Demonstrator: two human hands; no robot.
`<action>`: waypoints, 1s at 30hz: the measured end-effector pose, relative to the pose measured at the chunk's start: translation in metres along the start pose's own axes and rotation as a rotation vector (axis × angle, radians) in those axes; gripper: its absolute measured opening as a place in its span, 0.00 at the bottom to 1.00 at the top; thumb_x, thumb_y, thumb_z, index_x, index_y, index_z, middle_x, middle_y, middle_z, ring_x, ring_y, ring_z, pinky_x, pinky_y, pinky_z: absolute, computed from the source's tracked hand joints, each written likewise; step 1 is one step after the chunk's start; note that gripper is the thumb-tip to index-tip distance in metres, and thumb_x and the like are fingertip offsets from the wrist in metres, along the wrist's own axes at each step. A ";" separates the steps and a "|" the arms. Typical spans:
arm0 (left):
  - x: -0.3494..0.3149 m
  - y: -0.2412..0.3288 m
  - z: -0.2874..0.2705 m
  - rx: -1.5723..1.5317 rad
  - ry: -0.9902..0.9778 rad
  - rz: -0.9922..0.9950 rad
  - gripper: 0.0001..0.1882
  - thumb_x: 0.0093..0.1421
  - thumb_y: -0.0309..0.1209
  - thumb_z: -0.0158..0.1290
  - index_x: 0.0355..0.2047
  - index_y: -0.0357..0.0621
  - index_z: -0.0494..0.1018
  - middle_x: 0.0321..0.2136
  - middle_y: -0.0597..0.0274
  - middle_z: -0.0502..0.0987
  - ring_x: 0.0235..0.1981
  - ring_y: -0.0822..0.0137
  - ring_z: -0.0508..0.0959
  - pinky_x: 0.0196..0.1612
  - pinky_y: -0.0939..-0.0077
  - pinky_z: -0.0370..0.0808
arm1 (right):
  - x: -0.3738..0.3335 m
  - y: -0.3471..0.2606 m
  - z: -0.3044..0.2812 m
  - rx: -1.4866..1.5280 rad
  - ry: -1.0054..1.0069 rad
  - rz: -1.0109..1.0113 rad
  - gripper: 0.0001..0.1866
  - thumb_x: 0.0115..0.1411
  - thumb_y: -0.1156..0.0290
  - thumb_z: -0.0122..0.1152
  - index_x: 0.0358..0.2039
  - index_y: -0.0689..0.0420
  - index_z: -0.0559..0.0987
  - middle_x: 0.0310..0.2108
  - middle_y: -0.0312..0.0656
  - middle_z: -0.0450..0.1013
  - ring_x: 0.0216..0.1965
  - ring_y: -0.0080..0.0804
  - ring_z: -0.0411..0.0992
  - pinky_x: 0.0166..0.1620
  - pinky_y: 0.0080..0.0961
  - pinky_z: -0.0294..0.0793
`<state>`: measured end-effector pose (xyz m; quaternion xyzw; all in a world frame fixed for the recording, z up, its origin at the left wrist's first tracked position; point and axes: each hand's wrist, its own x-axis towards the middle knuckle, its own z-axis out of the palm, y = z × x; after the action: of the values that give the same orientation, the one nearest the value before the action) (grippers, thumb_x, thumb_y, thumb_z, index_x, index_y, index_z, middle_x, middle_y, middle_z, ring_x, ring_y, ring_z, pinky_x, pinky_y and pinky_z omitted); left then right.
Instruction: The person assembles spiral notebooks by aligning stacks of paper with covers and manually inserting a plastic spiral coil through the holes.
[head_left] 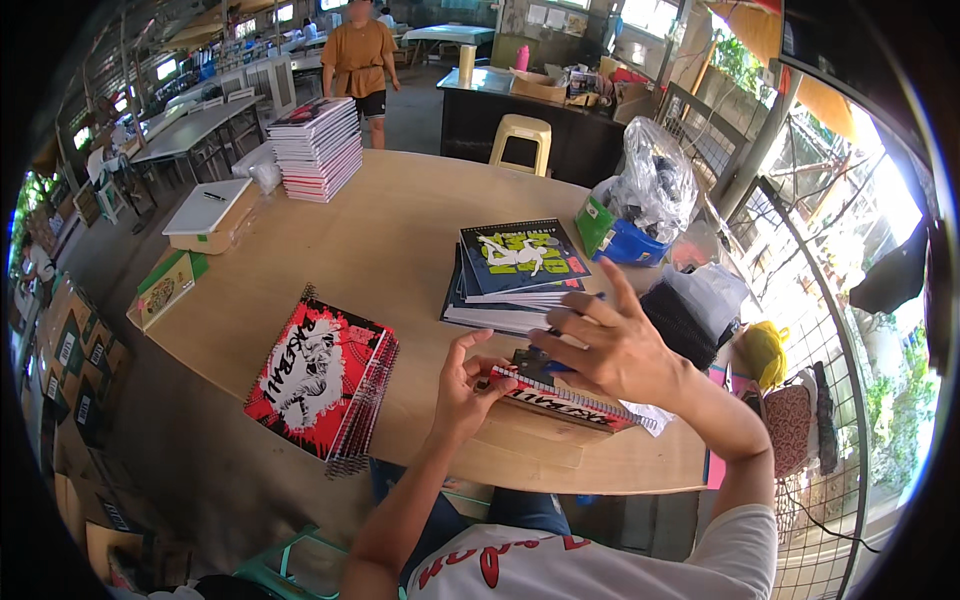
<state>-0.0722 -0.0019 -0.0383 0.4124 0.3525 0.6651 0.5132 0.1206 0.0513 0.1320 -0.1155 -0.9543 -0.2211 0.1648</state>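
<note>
Head view. My left hand (468, 395) is closed in a pinch on the left end of a red notebook (560, 402), thumb against its near side. The notebook is tilted up on edge at the near side of the worktop (400, 230), its coil along the upper edge. Its long axis runs obliquely, from the left hand rightward and slightly toward me; the lettered cover faces me. It thus extends to the right of my left hand and lies below my right hand (628, 350). The right hand has its index finger raised and the other fingers bent about a partly hidden dark blue object; whether they grip it, I cannot tell. Left: a red stack (318, 375). Beyond the hands: a dark stack (525, 258).
</note>
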 end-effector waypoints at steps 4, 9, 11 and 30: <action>0.001 0.003 -0.001 -0.012 -0.039 -0.053 0.39 0.53 0.19 0.67 0.62 0.45 0.61 0.33 0.59 0.80 0.36 0.74 0.80 0.42 0.79 0.78 | 0.021 0.002 0.007 -0.127 0.015 -0.176 0.15 0.47 0.65 0.63 0.37 0.49 0.82 0.40 0.29 0.72 0.52 0.27 0.68 0.70 0.62 0.53; 0.001 -0.002 -0.006 0.011 -0.050 -0.038 0.40 0.53 0.20 0.68 0.63 0.44 0.61 0.30 0.61 0.79 0.33 0.74 0.80 0.38 0.80 0.77 | 0.032 0.001 0.011 -0.203 0.040 -0.300 0.08 0.46 0.68 0.62 0.30 0.49 0.82 0.36 0.29 0.72 0.49 0.26 0.70 0.70 0.58 0.55; 0.002 -0.004 -0.007 0.024 -0.050 -0.029 0.40 0.52 0.20 0.68 0.63 0.44 0.60 0.29 0.62 0.79 0.32 0.74 0.80 0.37 0.81 0.77 | 0.032 0.000 0.013 -0.224 0.065 -0.325 0.07 0.46 0.68 0.62 0.28 0.49 0.82 0.34 0.28 0.72 0.49 0.26 0.71 0.71 0.56 0.55; -0.029 0.039 0.032 1.381 -0.174 0.839 0.37 0.58 0.47 0.63 0.63 0.44 0.66 0.59 0.55 0.67 0.58 0.56 0.69 0.66 0.43 0.54 | -0.234 -0.043 0.074 0.369 0.208 1.190 0.14 0.52 0.71 0.69 0.40 0.60 0.81 0.35 0.47 0.77 0.41 0.47 0.73 0.49 0.39 0.70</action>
<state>-0.0547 -0.0377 0.0036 0.7840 0.4583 0.4001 -0.1232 0.3037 0.0133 -0.0327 -0.5739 -0.7282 0.0666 0.3686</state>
